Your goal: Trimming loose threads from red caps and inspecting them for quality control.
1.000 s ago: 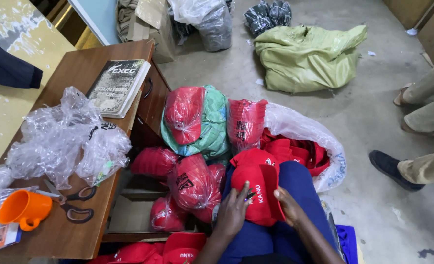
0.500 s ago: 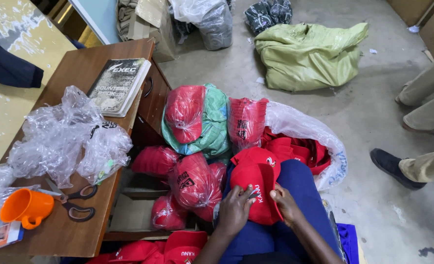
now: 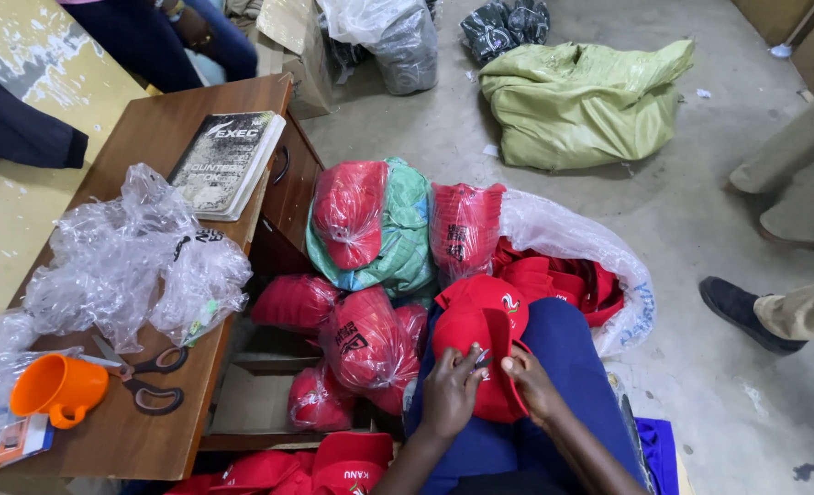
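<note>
A red cap (image 3: 473,332) lies on my lap, on blue trousers (image 3: 563,357). My left hand (image 3: 450,392) grips the cap's near edge, and a small metal tool shows between its fingers and the cap. My right hand (image 3: 531,385) pinches the cap's brim edge just to the right. Both hands touch the cap and are close together. Bundles of red caps wrapped in clear plastic (image 3: 365,344) are piled just left of my knee.
A wooden desk (image 3: 164,147) at left bears a book (image 3: 226,163), crumpled clear plastic (image 3: 132,261), scissors (image 3: 145,380) and an orange cup (image 3: 58,390). A white sack of red caps (image 3: 576,247) and a green sack (image 3: 586,101) lie on the floor. Other people's legs and a shoe (image 3: 737,312) are at right.
My hands have shifted slightly on the cap, coming closer together at its near edge. The view has tilted a little; people by the desk's far end now show.
</note>
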